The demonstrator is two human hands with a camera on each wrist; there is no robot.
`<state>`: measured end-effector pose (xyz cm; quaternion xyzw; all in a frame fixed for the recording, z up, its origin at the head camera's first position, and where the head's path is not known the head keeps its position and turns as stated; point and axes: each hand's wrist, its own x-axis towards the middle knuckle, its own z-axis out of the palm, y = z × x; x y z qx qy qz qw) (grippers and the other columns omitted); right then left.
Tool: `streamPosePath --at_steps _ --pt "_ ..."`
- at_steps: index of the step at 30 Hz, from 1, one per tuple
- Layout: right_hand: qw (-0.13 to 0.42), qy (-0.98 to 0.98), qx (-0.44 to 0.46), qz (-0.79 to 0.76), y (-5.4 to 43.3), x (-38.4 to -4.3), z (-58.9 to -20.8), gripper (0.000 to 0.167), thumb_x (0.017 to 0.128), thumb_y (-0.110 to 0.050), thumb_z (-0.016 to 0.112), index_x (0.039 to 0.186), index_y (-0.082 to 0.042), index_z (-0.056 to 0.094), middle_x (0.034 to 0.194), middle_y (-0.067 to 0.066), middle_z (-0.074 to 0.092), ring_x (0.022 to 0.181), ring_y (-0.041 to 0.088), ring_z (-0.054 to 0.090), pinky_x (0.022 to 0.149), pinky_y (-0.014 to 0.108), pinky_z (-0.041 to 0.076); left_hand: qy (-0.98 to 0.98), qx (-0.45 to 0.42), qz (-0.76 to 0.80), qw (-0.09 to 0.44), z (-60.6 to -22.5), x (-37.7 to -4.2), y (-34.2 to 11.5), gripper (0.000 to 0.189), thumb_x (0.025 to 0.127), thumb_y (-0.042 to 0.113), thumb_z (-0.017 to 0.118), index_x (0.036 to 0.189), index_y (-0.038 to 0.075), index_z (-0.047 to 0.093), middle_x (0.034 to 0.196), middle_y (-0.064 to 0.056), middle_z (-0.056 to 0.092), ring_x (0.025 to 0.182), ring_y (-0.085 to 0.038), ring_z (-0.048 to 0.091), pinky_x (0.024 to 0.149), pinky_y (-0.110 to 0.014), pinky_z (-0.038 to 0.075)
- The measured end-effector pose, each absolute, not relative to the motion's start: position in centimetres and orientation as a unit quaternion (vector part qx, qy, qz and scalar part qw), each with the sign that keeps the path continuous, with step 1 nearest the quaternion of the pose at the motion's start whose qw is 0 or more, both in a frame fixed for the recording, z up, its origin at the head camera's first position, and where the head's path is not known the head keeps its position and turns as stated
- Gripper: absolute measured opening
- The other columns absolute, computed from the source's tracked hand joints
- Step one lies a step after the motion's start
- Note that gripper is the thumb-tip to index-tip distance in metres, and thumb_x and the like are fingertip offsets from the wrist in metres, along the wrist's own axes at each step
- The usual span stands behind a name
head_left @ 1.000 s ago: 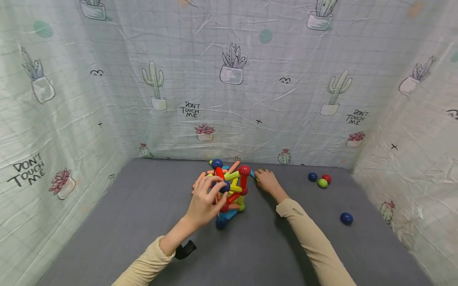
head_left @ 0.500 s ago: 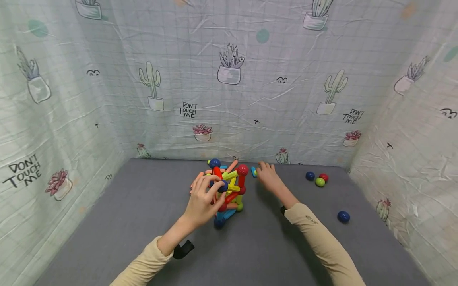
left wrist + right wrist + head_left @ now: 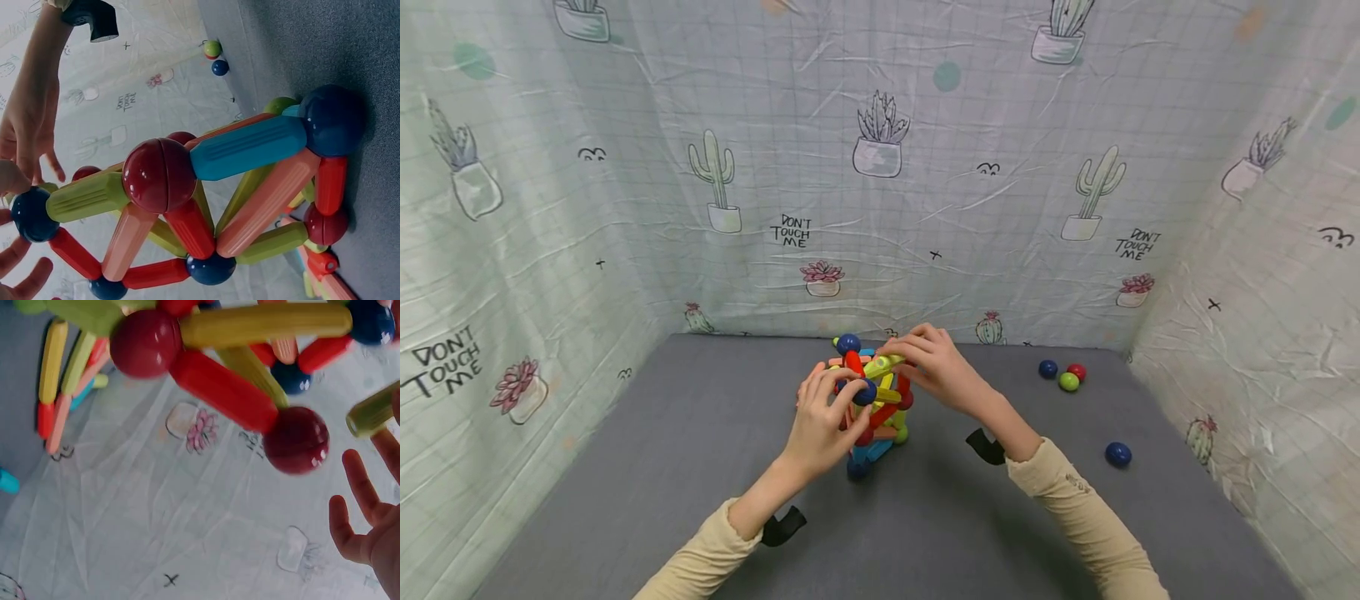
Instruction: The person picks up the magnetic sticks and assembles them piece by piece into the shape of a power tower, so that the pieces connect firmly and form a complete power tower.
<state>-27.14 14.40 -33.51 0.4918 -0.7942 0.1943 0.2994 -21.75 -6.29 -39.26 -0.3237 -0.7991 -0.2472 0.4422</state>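
Observation:
A tower of coloured magnetic sticks and balls [image 3: 256, 147] stands on the grey table. My left hand [image 3: 820, 421] pinches a dark blue ball [image 3: 865, 392] at its upper near corner; the fingertips [image 3: 34, 281] show around that ball in the left wrist view. My right hand [image 3: 940, 367] is over the tower's upper right side and holds a yellow-green magnetic stick [image 3: 374, 412] between thumb and fingers. In the right wrist view this stick is apart from the nearby dark red ball [image 3: 295, 440], with a gap between them. In the head view, the right hand covers the tower's top right corner.
On the right of the table lie a blue ball [image 3: 1048, 368], a red ball [image 3: 1077, 372] and a green ball [image 3: 1069, 382] grouped together. Another blue ball [image 3: 1117, 454] is nearer. Loose sticks [image 3: 65, 381] lie behind the tower, with a blue stick [image 3: 7, 481] apart from them.
My right hand has picked up the yellow-green stick from the table right of the tower and moved left and up to the tower's top. The left hand keeps its pinch on the blue ball.

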Motion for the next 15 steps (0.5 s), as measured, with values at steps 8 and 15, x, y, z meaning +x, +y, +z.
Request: streamPosePath --at_steps 8,15 --pt "0.263 -0.808 0.500 0.170 14.2 -27.6 -35.0 0.038 0.078 -0.010 0.066 0.114 -0.022 0.060 0.109 -0.007 0.062 0.098 0.016 0.042 0.074 0.034 0.032 -0.803 -0.311 -0.246 0.446 -39.5 -21.8 -6.2 0.039 0.069 0.017 0.073 0.103 0.005 0.057 0.101 -0.013 0.054 0.097 -0.028 0.049 0.092 -0.053 0.033" --pt "0.277 -0.802 0.506 0.158 14.1 -27.9 -35.2 0.038 0.076 -0.013 0.068 0.112 -0.025 0.061 0.104 -0.005 0.060 0.100 0.018 0.043 0.077 0.036 0.034 -0.798 -0.309 -0.245 0.455 -39.3 -22.0 -6.2 0.038 0.067 0.017 0.076 0.098 0.002 0.059 0.097 -0.014 0.054 0.094 -0.029 0.051 0.094 -0.053 0.034"
